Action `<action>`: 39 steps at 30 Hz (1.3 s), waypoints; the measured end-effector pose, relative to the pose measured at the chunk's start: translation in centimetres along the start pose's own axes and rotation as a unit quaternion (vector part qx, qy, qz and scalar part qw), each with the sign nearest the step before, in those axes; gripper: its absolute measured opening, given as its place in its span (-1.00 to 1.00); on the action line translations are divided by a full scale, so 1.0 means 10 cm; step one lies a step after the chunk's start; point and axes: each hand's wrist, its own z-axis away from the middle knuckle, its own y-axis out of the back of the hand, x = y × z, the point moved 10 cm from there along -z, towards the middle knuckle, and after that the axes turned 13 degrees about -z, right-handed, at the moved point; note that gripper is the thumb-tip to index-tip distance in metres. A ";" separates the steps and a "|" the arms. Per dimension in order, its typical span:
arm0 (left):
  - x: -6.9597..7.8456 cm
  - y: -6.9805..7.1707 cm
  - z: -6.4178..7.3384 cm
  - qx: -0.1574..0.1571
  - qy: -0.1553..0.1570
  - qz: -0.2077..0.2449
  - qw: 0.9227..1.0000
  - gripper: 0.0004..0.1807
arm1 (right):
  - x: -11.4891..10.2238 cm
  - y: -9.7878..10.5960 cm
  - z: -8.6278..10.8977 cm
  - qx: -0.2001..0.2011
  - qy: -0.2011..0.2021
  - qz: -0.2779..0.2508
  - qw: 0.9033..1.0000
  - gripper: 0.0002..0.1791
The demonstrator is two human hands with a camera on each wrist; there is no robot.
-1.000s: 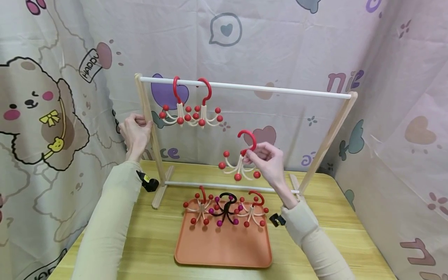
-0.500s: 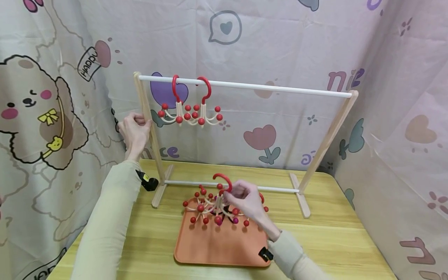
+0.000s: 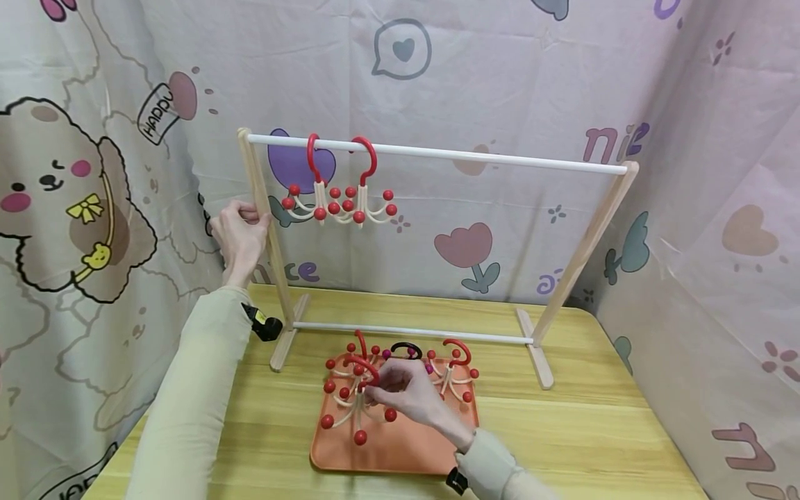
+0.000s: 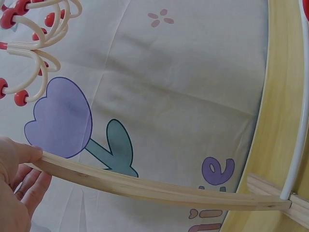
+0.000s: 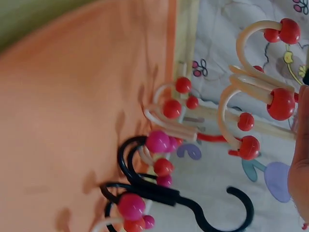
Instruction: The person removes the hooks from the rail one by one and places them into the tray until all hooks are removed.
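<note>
My right hand pinches a red-hooked octopus hanger just below its hook, above the orange tray. Cream arms tipped with red balls spread from its stem. In the right wrist view, part of this same hanger shows beside my fingers. My left hand grips the left wooden post of the rack. Two red-hooked hangers hang from its white top rail. On the tray's far side are a black hanger with magenta balls and two red-hooked ones, partly hidden in the head view.
The rack's right post and its foot stand on the wooden table. A low white bar runs between the feet behind the tray. Printed curtains enclose the table at the back and sides.
My right hand has carried the octopus hanger down and to the left, from in front of the rack to above the tray. The left hand stays on the post.
</note>
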 end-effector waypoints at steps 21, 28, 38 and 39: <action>0.02 0.02 0.01 -0.002 -0.002 0.001 1.000 -0.70 | 0.47 -0.18 0.10 -0.005 -0.031 0.048 0.998 -0.88; 0.02 0.01 0.01 0.000 -0.003 0.001 1.000 -0.71 | 0.54 -0.20 0.12 0.001 -0.030 0.038 0.999 -0.86; 0.01 0.02 0.00 -0.002 -0.003 -0.001 1.000 -0.70 | 0.55 -0.23 0.13 0.010 -0.011 0.094 0.995 -0.92; 0.01 0.01 0.00 -0.002 -0.004 -0.001 1.000 -0.70 | 0.52 -0.24 0.13 0.010 -0.007 0.102 0.995 -0.92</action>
